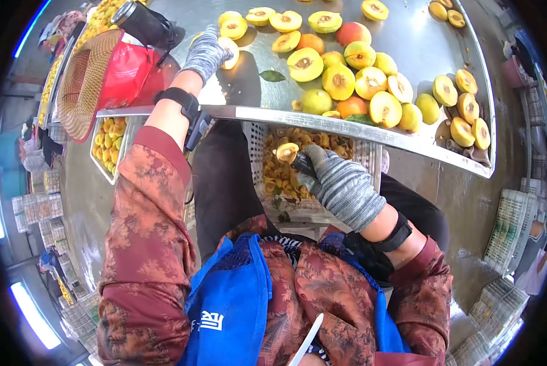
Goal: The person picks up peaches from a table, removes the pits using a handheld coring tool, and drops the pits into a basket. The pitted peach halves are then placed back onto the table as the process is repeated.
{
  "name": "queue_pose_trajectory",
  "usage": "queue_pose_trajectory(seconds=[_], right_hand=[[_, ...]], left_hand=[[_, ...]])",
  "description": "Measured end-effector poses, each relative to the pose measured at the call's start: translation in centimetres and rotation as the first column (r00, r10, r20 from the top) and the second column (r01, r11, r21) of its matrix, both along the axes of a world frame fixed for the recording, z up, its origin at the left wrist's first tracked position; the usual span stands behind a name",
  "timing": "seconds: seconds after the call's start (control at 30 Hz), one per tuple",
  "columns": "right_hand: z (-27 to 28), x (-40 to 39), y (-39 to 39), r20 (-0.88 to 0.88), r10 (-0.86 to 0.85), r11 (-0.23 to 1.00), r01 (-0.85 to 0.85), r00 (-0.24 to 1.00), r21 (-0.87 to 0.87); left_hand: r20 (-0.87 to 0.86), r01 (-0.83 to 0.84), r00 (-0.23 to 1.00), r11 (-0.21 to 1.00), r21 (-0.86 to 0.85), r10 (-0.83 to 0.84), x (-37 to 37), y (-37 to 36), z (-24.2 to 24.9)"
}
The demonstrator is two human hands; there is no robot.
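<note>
My left hand (205,56), in a grey knitted glove, is over the metal table (249,82) with its fingers closed on a halved fruit (228,52), next to other halves at the upper left. My right hand (345,183), gloved too, is wrapped round the black handle of a tool (303,163) below the table's front edge. At the tool's tip sits a small piece of fruit (287,152), above a crate (371,174) of scraps. Cut and whole yellow-orange fruits (338,82) lie piled on the table right of centre.
A straw hat (81,85), a red bag (127,73) and a black flask (140,23) are at the table's left. Below them stands a crate of fruit (110,143). White crates (510,226) stand on the floor at right. A leaf (272,75) lies on the table.
</note>
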State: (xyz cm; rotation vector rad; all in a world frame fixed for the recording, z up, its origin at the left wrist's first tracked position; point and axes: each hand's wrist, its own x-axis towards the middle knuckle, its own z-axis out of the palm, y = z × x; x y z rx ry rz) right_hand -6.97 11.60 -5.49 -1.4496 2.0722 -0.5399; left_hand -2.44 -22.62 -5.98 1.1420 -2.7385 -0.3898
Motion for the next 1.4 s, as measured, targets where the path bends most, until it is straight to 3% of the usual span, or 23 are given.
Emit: queue_pose_trajectory(seconds=[0.07, 0.2, 0.27, 0.33, 0.37, 0.4, 0.43, 0.47, 0.5, 0.53, 0.6, 0.67, 0.73, 0.77, 0.83, 0.9, 0.93, 0.97, 1.1, 1.17, 1.23, 1.27, 1.4], right_hand=[[0.7, -0.1, -0.2, 0.013, -0.020, 0.999, 0.020, 1.000, 0.025], [0.4, -0.2, -0.1, 0.060, -0.024, 0.999, 0.026, 0.998, -0.031], [0.5, -0.2, -0.2, 0.033, -0.028, 1.000, 0.028, 0.999, -0.001], [0.7, -0.1, -0.1, 0.023, -0.025, 0.999, 0.025, 0.999, -0.027], [0.9, -0.1, 0.1, 0.015, -0.021, 1.000, 0.021, 1.000, -0.013], [1.0, -0.1, 0.3, 0.009, -0.024, 1.000, 0.024, 1.000, 0.002], [0.8, -0.1, 0.5, 0.010, -0.030, 1.000, 0.030, 1.000, -0.002], [0.5, -0.1, 0.7, 0.043, -0.051, 0.997, 0.054, 0.998, -0.063], [0.5, 0.0, 0.7, 0.076, -0.065, 0.990, 0.074, 0.995, -0.124], [0.7, 0.0, 0.8, 0.075, -0.060, 0.989, 0.070, 0.995, -0.131], [1.4, -0.1, 0.9, 0.120, -0.083, 0.983, 0.101, 0.989, -0.155], [1.8, 0.2, 0.7, 0.141, -0.103, 0.971, 0.130, 0.985, -0.199], [1.7, 0.3, 0.8, 0.266, -0.110, 0.922, 0.198, 0.958, -0.332], [1.6, 0.4, 1.0, 0.267, -0.112, 0.922, 0.200, 0.957, -0.330], [1.4, 0.6, 0.9, 0.350, -0.104, 0.905, 0.234, 0.931, -0.355], [1.4, 0.8, 0.7, 0.412, -0.094, 0.898, 0.256, 0.906, -0.359], [1.6, 0.9, 0.7, 0.415, -0.095, 0.897, 0.259, 0.905, -0.359], [2.1, 1.0, 0.7, 0.426, -0.109, 0.901, 0.270, 0.898, -0.340], [2.8, 1.4, 0.2, 0.378, -0.175, 0.932, 0.277, 0.909, -0.233], [2.6, 1.5, 0.1, 0.367, -0.183, 0.938, 0.274, 0.912, -0.214], [3.1, 1.5, 0.0, 0.330, -0.199, 0.958, 0.254, 0.923, -0.131], [2.9, 1.5, 0.1, 0.335, -0.204, 0.957, 0.259, 0.920, -0.129], [1.5, 2.0, 0.1, 0.391, -0.163, 0.922, 0.281, 0.906, -0.267]], left_hand=[[-0.062, 0.030, 0.998, 0.998, 0.054, -0.027, 0.1, 0.4, -0.2], [-0.532, 0.338, 0.827, 0.915, 0.218, -0.179, 1.9, 9.3, 4.7], [-0.359, 0.427, 0.874, 0.871, 0.243, -0.328, 3.7, 16.1, 7.8], [-0.021, 0.666, 0.737, 0.731, -0.150, -0.676, 5.5, 18.1, 5.4], [-0.151, 0.613, 0.760, 0.774, -0.159, -0.632, 6.1, 18.0, 4.4], [-0.149, 0.615, 0.758, 0.772, -0.164, -0.635, 6.5, 17.8, 4.6], [-0.471, 0.461, 0.813, 0.873, 0.160, -0.344, 6.9, 17.6, 4.8], [-0.627, 0.343, 0.776, 0.791, 0.506, 0.065, 7.3, 17.5, 5.1], [-0.625, 0.336, 0.739, 0.667, 0.665, 0.250, 7.9, 17.5, 5.5], [-0.628, 0.335, 0.737, 0.673, 0.659, 0.249, 8.0, 18.0, 5.5], [-0.624, 0.480, 0.505, 0.406, 0.777, 0.596, 7.7, 18.8, 4.9], [-0.474, 0.503, 0.446, 0.226, 0.834, 0.759, 7.7, 18.8, 3.1], [-0.433, 0.613, 0.364, 0.138, 0.778, 0.825, 7.0, 19.5, 2.5], [-0.432, 0.612, 0.366, 0.136, 0.779, 0.825, 6.8, 19.8, 2.1], [-0.592, 0.671, 0.402, 0.216, 0.710, 0.698, 6.3, 20.1, 1.6], [-0.559, 0.662, 0.402, 0.192, 0.725, 0.726, 5.9, 20.6, 2.3], [-0.520, 0.651, 0.398, 0.167, 0.741, 0.755, 5.9, 21.1, 2.8], [-0.661, 0.537, 0.475, 0.403, 0.741, 0.581, 5.9, 21.8, 3.4], [-0.648, 0.522, 0.478, 0.402, 0.752, 0.593, 5.7, 22.5, 3.0], [-0.687, 0.510, 0.484, 0.463, 0.724, 0.542, 5.5, 22.9, 3.4], [-0.679, 0.537, 0.457, 0.431, 0.725, 0.574, 5.4, 23.4, 3.9], [-0.670, 0.565, 0.425, 0.400, 0.722, 0.608, 5.4, 23.5, 4.0], [-0.665, 0.535, 0.483, 0.410, 0.739, 0.570, 5.5, 23.4, 3.5]])
